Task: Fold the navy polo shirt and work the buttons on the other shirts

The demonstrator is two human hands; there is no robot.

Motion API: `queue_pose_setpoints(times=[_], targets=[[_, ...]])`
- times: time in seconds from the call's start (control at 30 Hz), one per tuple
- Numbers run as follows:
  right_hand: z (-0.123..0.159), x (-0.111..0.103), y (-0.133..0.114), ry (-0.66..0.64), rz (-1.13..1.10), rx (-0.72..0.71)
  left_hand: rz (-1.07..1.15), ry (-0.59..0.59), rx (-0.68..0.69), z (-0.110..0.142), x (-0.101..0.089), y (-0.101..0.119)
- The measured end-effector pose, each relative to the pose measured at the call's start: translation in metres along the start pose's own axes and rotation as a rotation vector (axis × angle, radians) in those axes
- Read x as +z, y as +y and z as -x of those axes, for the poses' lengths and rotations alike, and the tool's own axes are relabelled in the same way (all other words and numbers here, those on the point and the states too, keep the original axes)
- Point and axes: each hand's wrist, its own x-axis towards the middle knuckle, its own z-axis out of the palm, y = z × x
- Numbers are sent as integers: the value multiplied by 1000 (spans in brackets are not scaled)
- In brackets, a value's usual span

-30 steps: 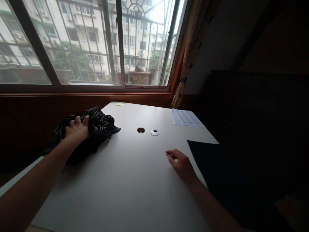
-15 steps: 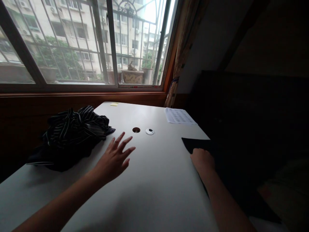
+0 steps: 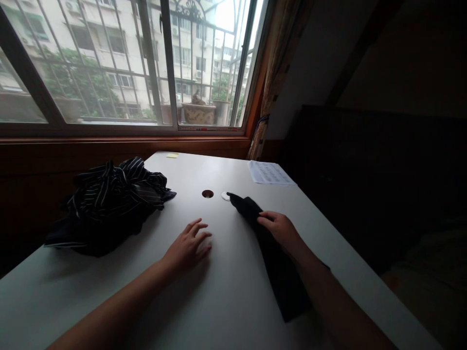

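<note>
My right hand point(image 3: 279, 228) pinches a black cloth point(image 3: 288, 287) between thumb and fingers. The cloth hangs in a long strip over the white table point(image 3: 226, 301), and its far tip partly covers a round white cap point(image 3: 224, 196). Part of the cloth is hidden behind my right forearm. My left hand point(image 3: 188, 245) is over the middle of the table, left of the cloth, with its fingers apart, slightly bent and holding nothing. A crumpled heap of black striped clothing point(image 3: 116, 209) lies farther left.
A round hole point(image 3: 207, 194) opens in the tabletop beside the white cap. Printed papers point(image 3: 270, 173) lie at the far right edge and a yellow sticky note point(image 3: 172, 155) at the far left. Behind stand a barred window point(image 3: 204, 63) and a tied curtain point(image 3: 260, 138).
My right hand has brought the black cloth leftward from the table's right edge over the tabletop. My left hand has drawn slightly nearer, its fingers more bent. The striped heap stays put.
</note>
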Motion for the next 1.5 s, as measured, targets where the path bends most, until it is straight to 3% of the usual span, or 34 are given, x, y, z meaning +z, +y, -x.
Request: queue_pose_setpoints(times=[0.13,0.2,0.27,0.33,0.47,0.6,0.7,0.8,0.9,1.0,1.1,1.2,1.3,1.4,1.5], targets=[[1,-13,-53,-61,-857,33,256,96,-150,0,-5,2],[-2,-24,-71,-47,-1114,35,478,195,-298,-2,-8,2],[-8,-31,-79,-4,-1190,9,749,292,-438,-5,-13,0],[-16,-30,-73,58,-1128,4,1049,316,-552,-8,-20,0],[-27,-7,-31,125,-928,80,1484,91,-699,-10,-32,4],[-24,19,19,191,-732,127,1441,-145,-740,-6,-31,7],[-9,25,35,260,-583,107,1381,-192,-729,-4,-27,6],[21,25,23,178,-405,-70,1374,-192,-709,-4,-25,5],[56,30,-3,-189,18,-442,1398,-201,-690,-5,-26,5],[80,40,-22,-238,278,-583,1409,-182,-667,-5,-30,5],[87,45,-26,-232,380,-597,1393,-143,-645,-7,-35,5],[83,36,-20,-205,308,-539,1371,-106,-653,-11,-43,7],[72,12,-10,-96,13,-369,1326,-97,-641,-13,-54,5],[55,-21,4,134,-434,-110,1271,-136,-587,-10,-72,-6],[37,-51,23,376,-844,44,1249,-171,-517,1,-95,-22]])
